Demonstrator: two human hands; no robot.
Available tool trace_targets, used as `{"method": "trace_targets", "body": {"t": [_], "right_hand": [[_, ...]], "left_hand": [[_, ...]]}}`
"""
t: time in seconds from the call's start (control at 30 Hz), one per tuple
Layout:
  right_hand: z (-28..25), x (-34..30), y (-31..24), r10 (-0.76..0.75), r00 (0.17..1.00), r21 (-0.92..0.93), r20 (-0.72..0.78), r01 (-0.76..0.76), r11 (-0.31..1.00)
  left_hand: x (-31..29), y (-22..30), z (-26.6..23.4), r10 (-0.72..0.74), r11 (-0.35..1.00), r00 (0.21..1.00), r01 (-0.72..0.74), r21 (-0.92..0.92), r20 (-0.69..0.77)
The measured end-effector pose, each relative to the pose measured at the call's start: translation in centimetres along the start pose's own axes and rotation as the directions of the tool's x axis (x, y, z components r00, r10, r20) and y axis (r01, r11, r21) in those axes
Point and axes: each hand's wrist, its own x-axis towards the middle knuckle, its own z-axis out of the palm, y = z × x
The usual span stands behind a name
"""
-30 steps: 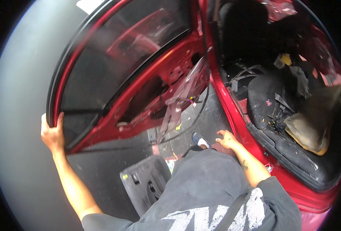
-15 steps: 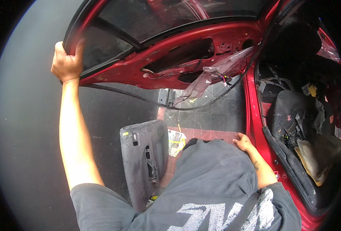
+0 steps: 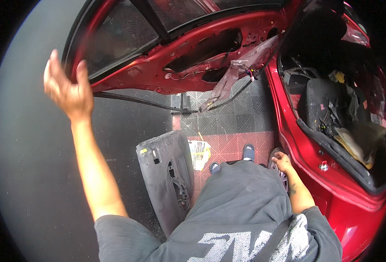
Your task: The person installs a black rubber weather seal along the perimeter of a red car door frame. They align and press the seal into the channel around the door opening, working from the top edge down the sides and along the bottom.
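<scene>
My left hand (image 3: 71, 89) is raised beside the rear edge of the red car door (image 3: 147, 72). Its fingers are spread and nothing is in it; whether the palm still touches the frame I cannot tell. The door stands swung out with its inner side bare: dark openings, thin wires, and a loose clear plastic sheet (image 3: 232, 81) hanging from it. Low at my right side, by the car body, my right hand (image 3: 282, 161) hangs with loosely bent, parted fingers and holds nothing. Part of a wheel (image 3: 284, 181) shows behind it.
A grey door trim panel (image 3: 162, 161) leans upright at my left against a dark wall (image 3: 31, 144). Behind it lies a printed sheet (image 3: 199, 153) on the red and grey tiled floor (image 3: 232, 139). A black seal strip (image 3: 136, 101) droops below the door. A worn seat (image 3: 321, 98) fills the doorway at right.
My left hand has let go of the door frame and its fingers have spread. The view has shifted, so my feet and the wheel now show. My right hand stays low at my side.
</scene>
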Motion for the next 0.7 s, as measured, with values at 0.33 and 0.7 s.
{"method": "trace_targets", "body": {"t": [0.33,0.7], "right_hand": [[4.1,-11.1,10.7,0.229,0.973,-0.133,-0.02,-0.23,0.964],[2.4,-12.5,7.9,0.27,0.962,-0.026,-0.043,-0.271,0.962]], "left_hand": [[-37.4,1.9,-3.0,-0.805,-0.124,-0.015,0.982,-0.143,0.593],[-35.5,6.7,-1.9,-0.492,-0.376,-0.243,0.925,0.047,0.836]]}}
